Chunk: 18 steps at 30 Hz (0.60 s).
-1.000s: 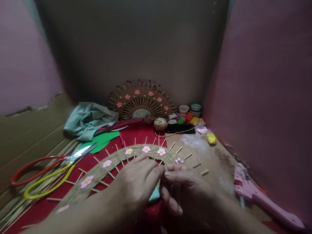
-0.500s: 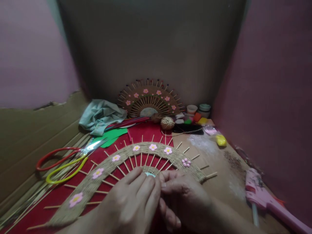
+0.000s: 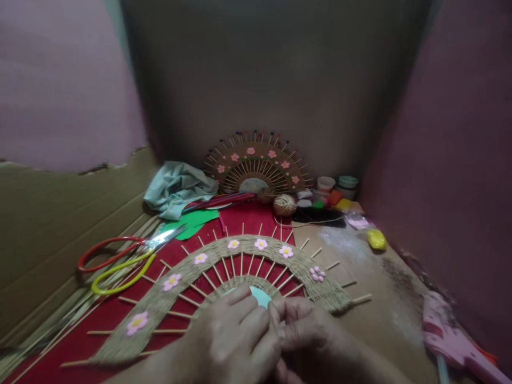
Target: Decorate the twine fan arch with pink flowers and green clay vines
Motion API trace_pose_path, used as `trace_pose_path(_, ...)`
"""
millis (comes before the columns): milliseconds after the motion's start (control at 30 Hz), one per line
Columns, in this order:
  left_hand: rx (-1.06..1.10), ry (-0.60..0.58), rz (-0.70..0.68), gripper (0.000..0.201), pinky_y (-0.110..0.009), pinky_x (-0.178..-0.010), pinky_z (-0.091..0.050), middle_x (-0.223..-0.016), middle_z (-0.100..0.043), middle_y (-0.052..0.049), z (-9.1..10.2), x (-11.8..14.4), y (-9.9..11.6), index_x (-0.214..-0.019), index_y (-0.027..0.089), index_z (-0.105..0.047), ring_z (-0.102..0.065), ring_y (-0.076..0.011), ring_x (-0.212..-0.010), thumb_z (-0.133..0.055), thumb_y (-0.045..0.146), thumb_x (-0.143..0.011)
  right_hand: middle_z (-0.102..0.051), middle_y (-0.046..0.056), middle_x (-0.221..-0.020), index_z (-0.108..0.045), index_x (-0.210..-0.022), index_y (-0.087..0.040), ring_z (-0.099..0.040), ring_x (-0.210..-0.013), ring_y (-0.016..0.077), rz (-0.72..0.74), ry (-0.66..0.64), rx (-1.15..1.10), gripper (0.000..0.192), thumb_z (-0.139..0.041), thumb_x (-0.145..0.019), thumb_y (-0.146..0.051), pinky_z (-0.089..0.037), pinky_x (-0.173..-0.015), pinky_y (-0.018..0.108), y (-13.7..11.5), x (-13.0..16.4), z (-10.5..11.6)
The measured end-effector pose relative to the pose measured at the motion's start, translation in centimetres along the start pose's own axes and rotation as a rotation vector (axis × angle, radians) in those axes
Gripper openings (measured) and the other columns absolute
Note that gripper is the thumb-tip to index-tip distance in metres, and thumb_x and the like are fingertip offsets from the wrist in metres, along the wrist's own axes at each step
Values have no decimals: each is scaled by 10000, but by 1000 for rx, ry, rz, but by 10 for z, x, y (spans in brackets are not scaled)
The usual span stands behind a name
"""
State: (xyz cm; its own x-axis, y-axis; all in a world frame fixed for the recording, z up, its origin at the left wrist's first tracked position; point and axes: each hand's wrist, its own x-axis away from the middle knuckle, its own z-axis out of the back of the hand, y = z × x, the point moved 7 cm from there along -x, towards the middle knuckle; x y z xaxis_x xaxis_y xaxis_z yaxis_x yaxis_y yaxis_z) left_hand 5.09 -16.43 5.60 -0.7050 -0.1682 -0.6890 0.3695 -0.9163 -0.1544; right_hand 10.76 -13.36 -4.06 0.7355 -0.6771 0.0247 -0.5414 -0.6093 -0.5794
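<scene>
The left hand [image 3: 242,336] is back-up, fingers curled, its tips meeting the right hand [image 3: 306,325], whose thumb bends toward the forefinger; I cannot tell whether either grips anything. The stick fan [image 3: 216,252] lies just beyond them on red cloth [image 3: 240,213]. Compared with a second ago, more of its pale blue centre [image 3: 261,297] shows.

Pink side walls [image 3: 460,133], grey back wall [image 3: 276,69], dim light

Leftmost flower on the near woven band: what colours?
The flower is pink with a yellow centre, best seen in head view.
</scene>
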Motion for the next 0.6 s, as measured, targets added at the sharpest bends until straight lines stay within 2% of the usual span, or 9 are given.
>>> trace_pose_path(100,38,28,50,387,-285,-487,-305,-522,-443,1,1,0,-2,-568,161,-444,-367,-111,-486,-333,122,-936,-620,-14,-534,-502,-714,-154,-583,-452,65,-18,-37,62,250,-740,-673,-217,-381,-450,144,2,-1,0)
trace_pose_path(233,90,57,109,425,-290,-487,-304,-519,-433,0,0,3,-4,-580,159,-466,-364,-118,-502,-295,158,-969,-587,-42,-497,-457,-698,-181,-511,-394,45,-36,-45,157,386,-803,-627,-337,-348,-403,142,8,-5,9)
trace_pose_path(367,174,65,137,447,-288,-484,-332,-530,-449,-8,0,4,-8,-607,160,-488,-387,-125,-518,-247,173,-982,-601,-36,-509,-459,-707,-180,-490,-385,33,-24,-11,195,382,-792,-639,-356,-358,-419,145,12,-6,17)
trace_pose_path(500,152,100,72,404,-287,-472,-323,-527,-449,-2,2,6,-5,-607,163,-484,-385,-117,-492,-299,156,-965,-609,-30,-506,-466,-696,-174,-508,-399,40,-43,26,193,368,-794,-647,-333,-362,-426,144,13,1,16)
trace_pose_path(600,141,60,13,416,-299,-445,-300,-513,-434,-4,-1,7,-1,-580,175,-465,-365,-128,-467,-269,127,-944,-624,-9,-523,-488,-691,-161,-542,-433,47,-46,96,168,308,-771,-679,-279,-362,-434,136,9,7,16)
